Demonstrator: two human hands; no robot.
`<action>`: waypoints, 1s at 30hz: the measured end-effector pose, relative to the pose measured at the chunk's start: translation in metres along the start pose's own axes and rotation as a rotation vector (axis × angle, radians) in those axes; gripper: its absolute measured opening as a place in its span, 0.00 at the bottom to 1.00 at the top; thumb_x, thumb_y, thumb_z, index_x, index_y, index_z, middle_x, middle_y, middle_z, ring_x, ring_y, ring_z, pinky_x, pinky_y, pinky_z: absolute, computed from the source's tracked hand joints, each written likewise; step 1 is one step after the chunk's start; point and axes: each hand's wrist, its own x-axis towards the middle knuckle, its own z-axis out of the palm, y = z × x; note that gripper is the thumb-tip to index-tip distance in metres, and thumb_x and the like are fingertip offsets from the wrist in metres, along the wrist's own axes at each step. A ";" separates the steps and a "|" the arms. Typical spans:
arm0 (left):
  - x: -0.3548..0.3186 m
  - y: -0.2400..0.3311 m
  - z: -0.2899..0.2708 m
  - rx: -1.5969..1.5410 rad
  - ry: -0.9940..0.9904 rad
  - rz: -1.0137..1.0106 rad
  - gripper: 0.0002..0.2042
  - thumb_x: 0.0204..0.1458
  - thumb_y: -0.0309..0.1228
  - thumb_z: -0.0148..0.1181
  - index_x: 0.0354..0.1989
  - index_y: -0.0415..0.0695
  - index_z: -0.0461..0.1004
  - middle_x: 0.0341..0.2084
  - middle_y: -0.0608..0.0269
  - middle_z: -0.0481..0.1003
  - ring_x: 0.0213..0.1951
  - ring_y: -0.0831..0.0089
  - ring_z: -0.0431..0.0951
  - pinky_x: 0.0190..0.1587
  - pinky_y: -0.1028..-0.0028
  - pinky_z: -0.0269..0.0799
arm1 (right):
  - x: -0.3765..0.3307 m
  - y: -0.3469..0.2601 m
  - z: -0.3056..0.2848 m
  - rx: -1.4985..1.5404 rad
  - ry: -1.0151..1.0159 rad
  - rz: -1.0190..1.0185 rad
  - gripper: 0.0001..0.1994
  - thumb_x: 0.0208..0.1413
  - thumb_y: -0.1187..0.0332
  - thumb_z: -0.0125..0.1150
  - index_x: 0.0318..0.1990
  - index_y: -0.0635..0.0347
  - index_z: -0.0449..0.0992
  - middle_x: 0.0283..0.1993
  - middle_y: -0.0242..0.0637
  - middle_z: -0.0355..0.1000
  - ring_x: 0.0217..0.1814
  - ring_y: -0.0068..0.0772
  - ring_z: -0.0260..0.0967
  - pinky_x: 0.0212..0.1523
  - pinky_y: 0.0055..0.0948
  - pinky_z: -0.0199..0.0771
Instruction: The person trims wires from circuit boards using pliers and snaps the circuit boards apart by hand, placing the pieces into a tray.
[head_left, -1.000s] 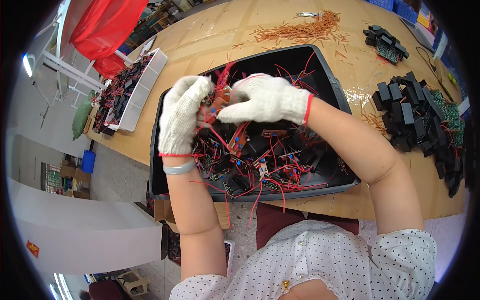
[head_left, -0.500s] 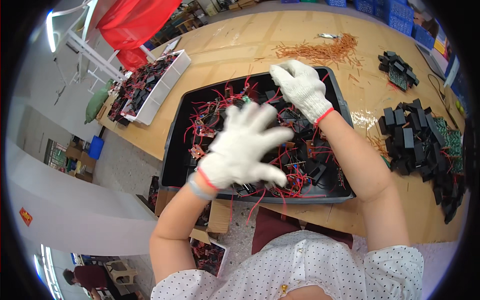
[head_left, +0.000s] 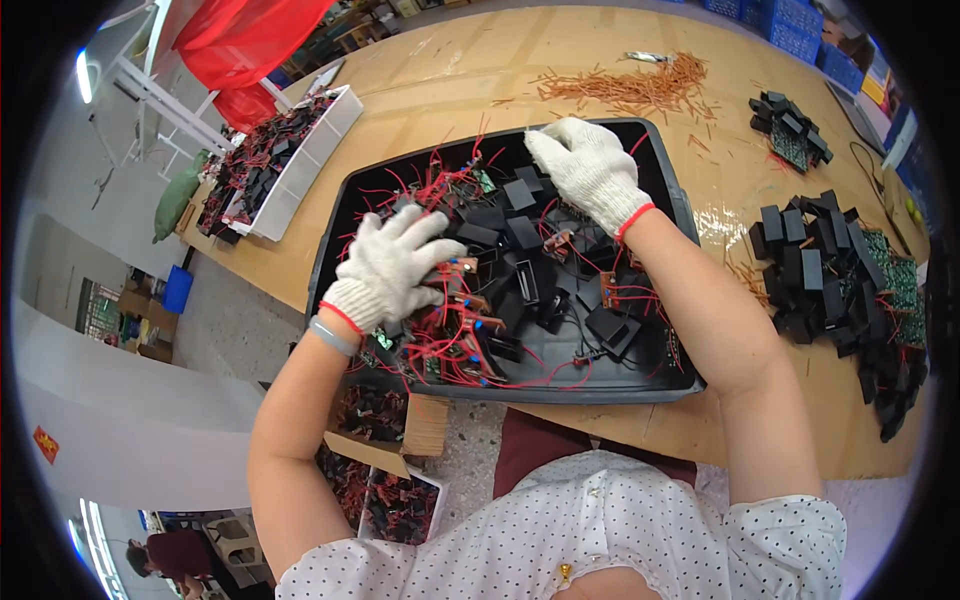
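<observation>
A black plastic bin [head_left: 545, 392] in front of me holds a tangle of small circuit boards [head_left: 470, 325] with red wires and black block-shaped parts [head_left: 522, 232]. Both hands wear white knit gloves with red cuffs. My left hand [head_left: 392, 262] lies over the boards and wires at the bin's left side, fingers spread, pressing on the heap. At the far side of the bin, my right hand [head_left: 590, 172] is closed with its fingers curled by the rim. What those fingers grip, if anything, is hidden by the glove.
Brown thin strips [head_left: 640, 85] lie heaped beyond the bin. Black blocks with green boards are piled at the right [head_left: 825, 265] and far right [head_left: 790, 130]. A white crate [head_left: 300, 165] of wired parts stands at left. Below the table edge sits an open cardboard box [head_left: 425, 425].
My left hand has swept leftward onto the heap, and wired boards now lie bunched toward the left, uncovering black parts. My right hand stays closed near the far rim. The view has shifted slightly.
</observation>
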 end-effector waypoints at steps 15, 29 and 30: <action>0.032 0.030 -0.100 -0.230 -0.248 -0.206 0.28 0.36 0.37 0.66 0.52 0.50 0.72 0.54 0.53 0.69 0.65 0.51 0.54 0.65 0.53 0.49 | -0.037 -0.051 -0.116 -0.172 0.040 -0.277 0.17 0.50 0.55 0.52 0.29 0.60 0.78 0.30 0.50 0.75 0.37 0.53 0.73 0.39 0.45 0.74; 0.114 0.109 -0.101 -0.017 0.304 -0.174 0.29 0.36 0.45 0.66 0.50 0.49 0.73 0.58 0.49 0.62 0.63 0.49 0.56 0.64 0.48 0.45 | -0.138 0.122 -0.397 -0.798 0.216 0.694 0.17 0.52 0.59 0.48 0.37 0.65 0.76 0.38 0.47 0.75 0.26 0.45 0.74 0.29 0.40 0.74; 0.123 0.123 -0.102 -0.024 0.303 -0.176 0.29 0.36 0.45 0.66 0.50 0.49 0.73 0.58 0.49 0.62 0.63 0.49 0.56 0.64 0.48 0.45 | -0.137 0.129 -0.394 -0.804 0.211 0.694 0.17 0.52 0.59 0.48 0.37 0.65 0.76 0.38 0.47 0.75 0.26 0.45 0.74 0.29 0.40 0.74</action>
